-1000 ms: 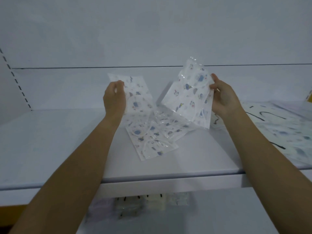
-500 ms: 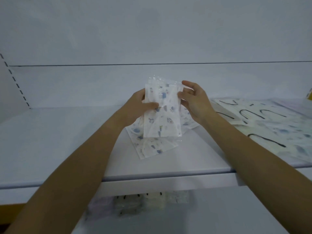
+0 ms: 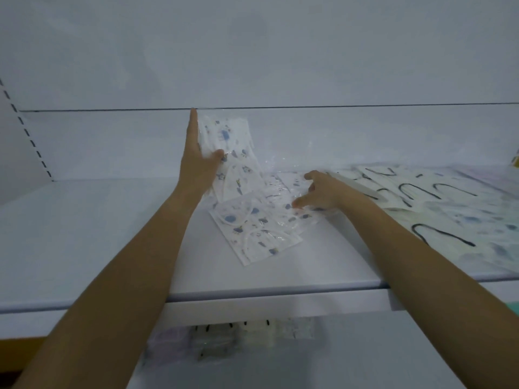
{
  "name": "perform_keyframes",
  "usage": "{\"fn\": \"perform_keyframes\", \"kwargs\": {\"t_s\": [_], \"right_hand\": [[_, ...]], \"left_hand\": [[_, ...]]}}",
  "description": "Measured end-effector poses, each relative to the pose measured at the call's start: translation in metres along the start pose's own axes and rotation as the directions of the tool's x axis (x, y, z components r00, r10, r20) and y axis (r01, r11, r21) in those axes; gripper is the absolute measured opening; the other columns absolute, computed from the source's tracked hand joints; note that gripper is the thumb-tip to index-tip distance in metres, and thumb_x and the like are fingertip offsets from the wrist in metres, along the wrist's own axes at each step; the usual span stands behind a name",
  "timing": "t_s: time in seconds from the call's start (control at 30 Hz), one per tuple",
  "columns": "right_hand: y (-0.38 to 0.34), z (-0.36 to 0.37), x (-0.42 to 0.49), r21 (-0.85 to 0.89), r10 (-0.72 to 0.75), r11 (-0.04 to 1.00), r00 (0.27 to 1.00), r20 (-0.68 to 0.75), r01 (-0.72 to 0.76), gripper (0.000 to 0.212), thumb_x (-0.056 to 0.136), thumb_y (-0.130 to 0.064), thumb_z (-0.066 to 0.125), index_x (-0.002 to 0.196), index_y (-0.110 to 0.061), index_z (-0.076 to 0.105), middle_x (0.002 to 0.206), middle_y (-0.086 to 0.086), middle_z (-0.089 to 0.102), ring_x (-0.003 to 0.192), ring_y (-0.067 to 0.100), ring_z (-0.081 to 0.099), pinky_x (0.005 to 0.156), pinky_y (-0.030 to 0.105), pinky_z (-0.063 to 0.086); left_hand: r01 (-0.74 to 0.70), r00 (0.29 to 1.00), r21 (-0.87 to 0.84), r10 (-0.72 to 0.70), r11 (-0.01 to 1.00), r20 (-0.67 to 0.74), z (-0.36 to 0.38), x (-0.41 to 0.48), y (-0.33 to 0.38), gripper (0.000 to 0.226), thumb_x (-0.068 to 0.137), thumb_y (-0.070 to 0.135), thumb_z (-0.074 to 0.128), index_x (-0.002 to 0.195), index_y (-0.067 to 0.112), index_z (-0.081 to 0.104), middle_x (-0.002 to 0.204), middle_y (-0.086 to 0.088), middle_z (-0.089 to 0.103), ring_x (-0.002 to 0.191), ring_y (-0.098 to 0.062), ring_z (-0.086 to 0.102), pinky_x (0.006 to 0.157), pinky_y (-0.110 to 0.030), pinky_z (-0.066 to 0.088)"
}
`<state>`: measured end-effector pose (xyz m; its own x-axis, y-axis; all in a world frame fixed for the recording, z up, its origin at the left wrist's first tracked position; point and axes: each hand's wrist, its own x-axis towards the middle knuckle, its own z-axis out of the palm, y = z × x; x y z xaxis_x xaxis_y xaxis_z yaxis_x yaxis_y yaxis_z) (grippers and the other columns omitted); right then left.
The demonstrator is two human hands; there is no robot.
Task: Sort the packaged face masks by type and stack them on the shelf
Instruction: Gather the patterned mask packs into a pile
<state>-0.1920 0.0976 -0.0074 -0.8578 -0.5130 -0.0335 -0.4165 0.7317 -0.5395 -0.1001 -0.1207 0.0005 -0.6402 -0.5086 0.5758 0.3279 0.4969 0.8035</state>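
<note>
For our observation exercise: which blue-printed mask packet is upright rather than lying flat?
The packet gripped by the left hand stands upright; the other blue-printed packets lie flat on the shelf.

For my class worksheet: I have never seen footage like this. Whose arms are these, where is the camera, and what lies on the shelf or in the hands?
No machine here: these are a person's bare arms, filmed by one camera worn on the head, looking forward and down. The left hand pinches upright blue-printed mask packets. The right hand, spread wide, touches loose packets of the same print lying on the white shelf. Farther right lie packets with black ear loops.
</note>
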Motion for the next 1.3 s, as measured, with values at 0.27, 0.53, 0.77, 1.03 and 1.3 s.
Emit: {"fn": "perform_keyframes", "kwargs": {"t_s": [0.27,0.53,0.77,1.03,1.3], "right_hand": [[0.0,-0.006,0.004,0.332,-0.103,0.928,0.972,-0.21,0.17,0.051,0.085,0.006,0.046,0.132,-0.012,0.043,0.101,0.003,0.053,0.075,0.014,0.052,0.063,0.021,0.043],[0.002,-0.024,0.001,0.417,-0.048,0.708,0.627,-0.777,0.571,0.043,0.08,0.009,0.042,0.117,-0.012,0.052,0.08,-0.014,0.054,0.072,-0.006,0.051,0.075,0.009,0.039],[-0.023,-0.061,-0.006,0.192,-0.264,0.635,0.443,-0.857,0.749,0.038,0.084,0.007,0.044,0.115,-0.015,0.046,0.081,-0.013,0.058,0.084,-0.003,0.057,0.089,0.014,0.043],[-0.121,-0.06,0.008,0.07,-0.662,0.649,0.608,-0.439,0.757,0.048,0.083,0.007,0.046,0.128,-0.009,0.045,0.08,-0.012,0.058,0.086,0.012,0.059,0.087,0.016,0.042],[-0.115,-0.013,0.003,0.04,-0.452,0.853,0.774,-0.442,0.521,0.062,0.086,-0.018,0.065,0.139,-0.013,0.033,0.13,0.01,0.046,0.108,0.015,0.049,0.086,0.022,0.041]], "left_hand": [[-0.045,0.999,0.282,0.037,0.958,0.034,0.003,-0.003,-0.001,0.043,0.088,0.011,0.058,0.13,0.015,0.052,0.139,-0.001,0.047,0.127,-0.013,0.043,0.094,-0.01,0.029],[-0.036,0.999,0.186,0.041,0.982,-0.02,0.003,-0.003,0.003,0.036,0.089,0.01,0.056,0.124,0.017,0.056,0.121,0.008,0.054,0.116,-0.013,0.052,0.1,-0.029,0.043],[-0.041,0.996,-0.015,0.04,0.999,-0.085,-0.001,0.003,0.014,0.027,0.097,0.02,0.047,0.122,0.016,0.057,0.125,0.006,0.057,0.116,-0.006,0.05,0.095,-0.007,0.037],[-0.007,0.999,-0.239,0.015,0.971,0.033,-0.001,-0.004,0.03,0.025,0.093,0.03,0.053,0.114,0.02,0.062,0.111,0.01,0.063,0.106,-0.003,0.058,0.096,-0.021,0.043],[-0.07,0.989,0.007,0.07,0.998,-0.131,-0.015,0.005,0.009,0.048,0.083,0.002,0.056,0.13,0.009,0.048,0.126,0.0,0.053,0.117,-0.014,0.05,0.1,-0.027,0.042]]}}
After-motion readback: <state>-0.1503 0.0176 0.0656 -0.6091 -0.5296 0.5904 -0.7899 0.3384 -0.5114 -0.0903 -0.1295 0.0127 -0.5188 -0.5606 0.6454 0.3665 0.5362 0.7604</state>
